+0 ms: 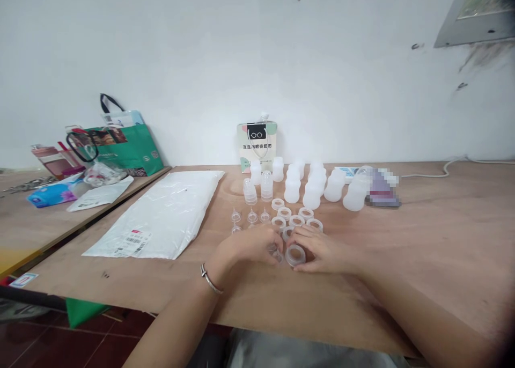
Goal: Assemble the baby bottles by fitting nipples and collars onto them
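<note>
Near the table's front edge, my left hand [254,243], a silver bracelet at its wrist, has its fingers curled down around a clear bottle nipple [277,256]. Beside it, my right hand [322,248] grips a translucent bottle collar ring [295,255] between thumb and fingers. The ring lies at table level, close to the nipple but apart from it. Several more collar rings [284,213] lie just beyond my hands. Several clear nipples [252,215] stand to their left, some partly hidden by my left hand.
Behind the rings stand frosted bottles [311,194] and clear domed caps [266,186]. A paper bag [257,145] rests against the wall. A white plastic mailer [161,212] lies at left. On the adjoining table are a green bag [139,151] and tissue pack [52,193].
</note>
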{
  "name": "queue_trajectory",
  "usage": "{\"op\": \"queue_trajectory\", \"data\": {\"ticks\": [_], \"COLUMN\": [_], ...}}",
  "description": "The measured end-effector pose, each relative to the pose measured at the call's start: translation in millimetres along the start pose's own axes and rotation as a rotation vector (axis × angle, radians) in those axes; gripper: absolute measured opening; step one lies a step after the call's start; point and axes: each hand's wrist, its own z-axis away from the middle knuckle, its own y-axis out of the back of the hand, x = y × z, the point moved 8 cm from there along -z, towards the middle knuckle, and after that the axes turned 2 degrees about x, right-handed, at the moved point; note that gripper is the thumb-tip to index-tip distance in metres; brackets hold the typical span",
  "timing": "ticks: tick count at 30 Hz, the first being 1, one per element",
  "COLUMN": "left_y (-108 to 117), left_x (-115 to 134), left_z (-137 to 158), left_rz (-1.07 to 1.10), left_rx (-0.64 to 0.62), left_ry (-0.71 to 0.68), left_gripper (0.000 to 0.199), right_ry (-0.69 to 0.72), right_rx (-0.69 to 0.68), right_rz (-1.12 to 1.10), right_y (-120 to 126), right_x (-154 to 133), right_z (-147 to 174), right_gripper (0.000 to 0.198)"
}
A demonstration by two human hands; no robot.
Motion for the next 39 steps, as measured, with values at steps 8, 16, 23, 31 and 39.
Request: {"op": "queue_trajectory", "data": {"ticks": [8,16,23,31,39], "left_y": [46.1,53.3,47.8,46.5,41.3], "left_x": [10.5,-21.3,-25.4,-11.3,-14.2], "left_z": [14.7,11.8,5.3,4.3,0.2], "left_rz": [0.22,0.32,0.307,0.321,0.326], "left_rx": [0.282,0.6,0.691,0.655,0.706], "left_ry": [0.034,0.231,0.218,0.157,0.117], "left_gripper": [0.017,0.016,0.034,0.035,0.022], "right_ry": [-0.282,-0.433,-0.434,-0.471,-0.4], "right_rx": [0.339,0.61,0.609,0.622,0.581], "right_rz": [-0.672,-1.474,-1.581,-1.703,-1.778], "right_y": [23.5,7.3,-1.8,-7.0,-13.7], "right_x": [36.5,63.0,55.4,42.7,42.5], "right_z": [5.3,3.3,-6.9,-11.4,-13.6], "right_gripper": [0.037,0.02,0.02,0.016,0.006]}}
